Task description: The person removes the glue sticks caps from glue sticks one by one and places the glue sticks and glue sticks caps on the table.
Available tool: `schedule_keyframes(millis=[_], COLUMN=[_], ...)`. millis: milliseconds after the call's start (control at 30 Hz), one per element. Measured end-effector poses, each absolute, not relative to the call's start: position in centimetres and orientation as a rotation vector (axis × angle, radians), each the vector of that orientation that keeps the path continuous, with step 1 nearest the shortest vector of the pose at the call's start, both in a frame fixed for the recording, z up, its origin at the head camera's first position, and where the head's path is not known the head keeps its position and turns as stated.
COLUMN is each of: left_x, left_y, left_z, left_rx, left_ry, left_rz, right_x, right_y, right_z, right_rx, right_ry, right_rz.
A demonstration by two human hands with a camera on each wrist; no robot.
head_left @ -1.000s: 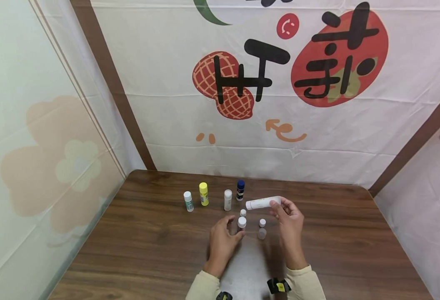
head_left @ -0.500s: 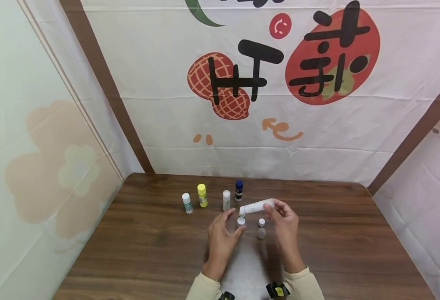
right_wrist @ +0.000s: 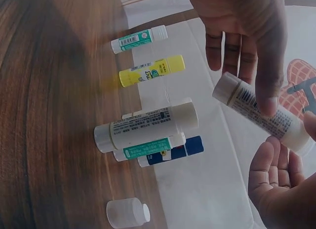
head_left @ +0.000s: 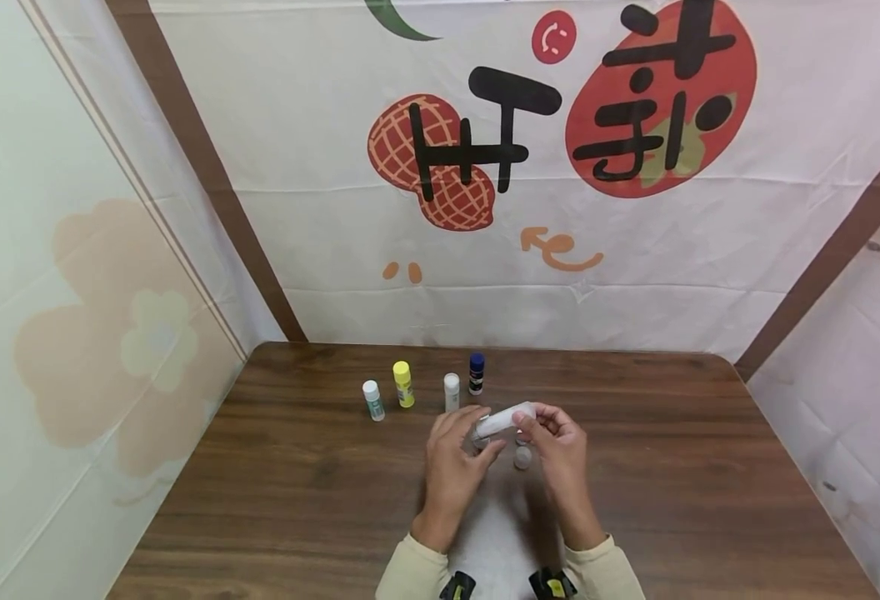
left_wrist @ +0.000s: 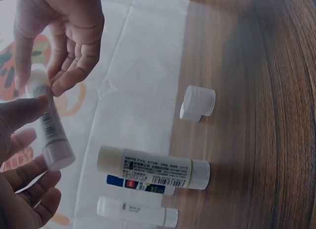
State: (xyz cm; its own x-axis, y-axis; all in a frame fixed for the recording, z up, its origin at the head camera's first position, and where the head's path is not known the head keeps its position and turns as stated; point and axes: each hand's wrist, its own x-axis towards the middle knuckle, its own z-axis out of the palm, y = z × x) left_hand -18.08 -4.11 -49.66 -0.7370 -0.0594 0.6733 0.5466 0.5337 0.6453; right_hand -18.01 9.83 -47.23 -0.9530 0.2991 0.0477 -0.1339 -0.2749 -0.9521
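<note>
Both hands are on one white glue stick [head_left: 502, 421] with a barcode label, held tilted above the table. My right hand [head_left: 560, 467] pinches its upper right end between thumb and fingers. My left hand [head_left: 451, 471] holds the lower left part; the left wrist view shows the thumb across the label and fingers behind. Close by, a larger-looking white glue stick [left_wrist: 153, 167] with printed text stands upright, mostly hidden below the hands in the head view. A translucent cap [head_left: 522, 458] and a small white piece [right_wrist: 146, 212] stand beside it.
Behind the hands stand a teal-labelled glue stick [head_left: 373, 401], a yellow one [head_left: 403, 384], a white one [head_left: 451, 392] and a dark blue one [head_left: 477, 374]. Another teal-labelled stick [right_wrist: 148, 148] stands partly covered. A printed cloth [head_left: 320, 250] hangs behind the wooden table [head_left: 275, 483].
My right hand has brought the white glue stick left and down. My left hand, earlier around the standing glue stick, has risen and now holds the tilted one too.
</note>
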Motion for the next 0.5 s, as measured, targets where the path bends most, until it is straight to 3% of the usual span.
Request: schedule_keyframes(millis=[500], left_x=[-17.8], left_y=[-3.44], left_z=[-49.84], left_rx=[-0.466], left_ry=[-2.082], left_rz=[-1.2], right_x=[-17.05], right_y=[9.74], right_z=[-47.47], right_rx=[-0.171], right_ry=[-1.778], right_rz=[2.299])
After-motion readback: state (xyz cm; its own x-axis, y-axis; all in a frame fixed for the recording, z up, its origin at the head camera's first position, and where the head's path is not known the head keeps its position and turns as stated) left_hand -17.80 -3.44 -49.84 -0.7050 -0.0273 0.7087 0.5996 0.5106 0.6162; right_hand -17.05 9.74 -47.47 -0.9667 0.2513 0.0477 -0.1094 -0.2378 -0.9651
